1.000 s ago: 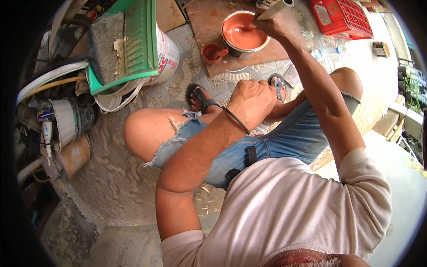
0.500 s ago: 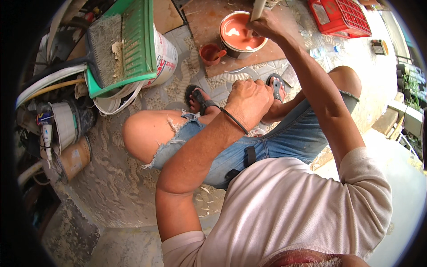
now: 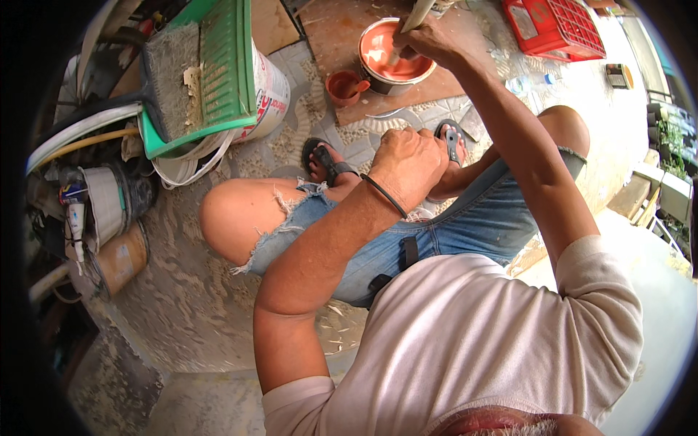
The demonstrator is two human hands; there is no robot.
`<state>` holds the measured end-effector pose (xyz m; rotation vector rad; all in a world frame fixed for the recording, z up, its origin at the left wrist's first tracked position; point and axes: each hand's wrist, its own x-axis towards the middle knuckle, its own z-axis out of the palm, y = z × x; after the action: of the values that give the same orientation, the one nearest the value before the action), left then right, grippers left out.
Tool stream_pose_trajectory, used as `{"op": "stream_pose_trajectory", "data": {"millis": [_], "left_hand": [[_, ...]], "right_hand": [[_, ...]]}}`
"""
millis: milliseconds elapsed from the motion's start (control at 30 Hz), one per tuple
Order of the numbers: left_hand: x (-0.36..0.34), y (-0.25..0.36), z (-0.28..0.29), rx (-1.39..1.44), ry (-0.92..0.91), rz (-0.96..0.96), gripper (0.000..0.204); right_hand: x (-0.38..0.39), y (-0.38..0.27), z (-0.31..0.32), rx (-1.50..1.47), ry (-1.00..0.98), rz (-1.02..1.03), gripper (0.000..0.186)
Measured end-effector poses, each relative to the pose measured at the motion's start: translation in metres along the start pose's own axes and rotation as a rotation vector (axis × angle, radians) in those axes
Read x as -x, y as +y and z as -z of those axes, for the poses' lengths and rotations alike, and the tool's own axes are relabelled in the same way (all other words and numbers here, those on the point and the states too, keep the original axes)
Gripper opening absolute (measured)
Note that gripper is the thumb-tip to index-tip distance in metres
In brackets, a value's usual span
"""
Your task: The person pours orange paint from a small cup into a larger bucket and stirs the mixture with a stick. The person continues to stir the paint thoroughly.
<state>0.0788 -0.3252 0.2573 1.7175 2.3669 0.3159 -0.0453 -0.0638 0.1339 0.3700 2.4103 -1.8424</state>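
My right hand point(image 3: 430, 42) is closed round a pale stick point(image 3: 417, 16) over a bucket of orange-red paint point(image 3: 378, 51). The stick slants up past the bucket's far rim, and its lower end is hidden by my fingers. Lighter streaks swirl across the paint. Between my knees, my left hand point(image 3: 408, 163) is curled closed with its knuckles up, well nearer to me than the bucket. Whatever its fingers hold, if anything, is hidden. Left of the bucket stands a small red-brown cup point(image 3: 342, 89) with an orange handle or spoon point(image 3: 360, 86) at its rim.
The bucket and cup stand on a brown board point(image 3: 334, 33). At the left, a green dustpan point(image 3: 229, 80) and a broom point(image 3: 172, 80) rest over a white bucket point(image 3: 270, 94). A red crate point(image 3: 560, 29), a clear bottle point(image 3: 520, 85) and a small can point(image 3: 619, 75) lie to the right.
My right hand has shifted slightly left with the stick, whose top now leans further right. The streaks in the paint have changed shape. My left hand stays put.
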Motion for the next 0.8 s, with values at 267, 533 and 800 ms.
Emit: {"op": "stream_pose_trajectory", "data": {"millis": [267, 533, 800], "left_hand": [[0.006, -0.003, -0.007, 0.013, -0.025, 0.042, 0.013], [0.005, -0.001, -0.007, 0.015, -0.022, 0.037, 0.014], [0.003, -0.003, -0.002, -0.003, -0.036, 0.031, 0.015]], "right_hand": [[0.013, -0.035, 0.009, 0.69, 0.022, 0.284, 0.02], [0.006, -0.02, -0.006, 0.08, 0.003, 0.167, 0.022], [0.009, -0.012, 0.006, 0.173, -0.016, -0.008, 0.02]]}}
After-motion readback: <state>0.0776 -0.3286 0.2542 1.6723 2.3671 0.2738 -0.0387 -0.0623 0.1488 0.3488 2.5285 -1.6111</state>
